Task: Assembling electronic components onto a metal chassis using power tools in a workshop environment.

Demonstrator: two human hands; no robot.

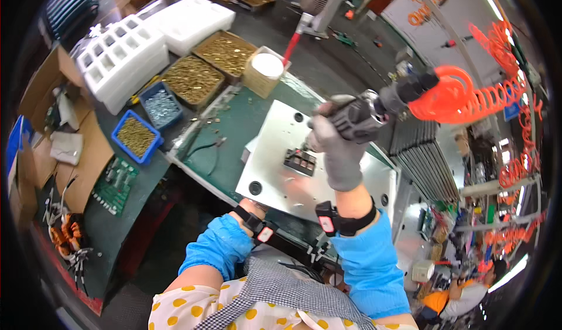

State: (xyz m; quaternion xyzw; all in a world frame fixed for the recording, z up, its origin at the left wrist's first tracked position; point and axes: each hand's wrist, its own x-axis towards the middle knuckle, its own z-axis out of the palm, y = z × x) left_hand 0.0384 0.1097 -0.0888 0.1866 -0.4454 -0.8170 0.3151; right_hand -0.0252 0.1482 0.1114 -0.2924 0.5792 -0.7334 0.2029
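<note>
At the table's (246, 125) far left corner stood two blue bins (138, 135) of small fasteners, with two open boxes of brass parts (193, 78) just beside them along the far edge. A round white container (267, 66) sat next along that edge. The left hand (249, 207) lay at the near edge, touching the near edge of the white metal plate (275, 154); its fingers were largely hidden, so I could not tell how it was set. The plate lay flat mid-table, bearing a small dark block (300, 161) (its detail was too small to read). The gloved right hand (339, 148) was closed around a grey pneumatic screwdriver (366, 114), held above the plate just over the block. An orange coiled hose (468, 96) ran from the tool's rear toward the right.
</note>
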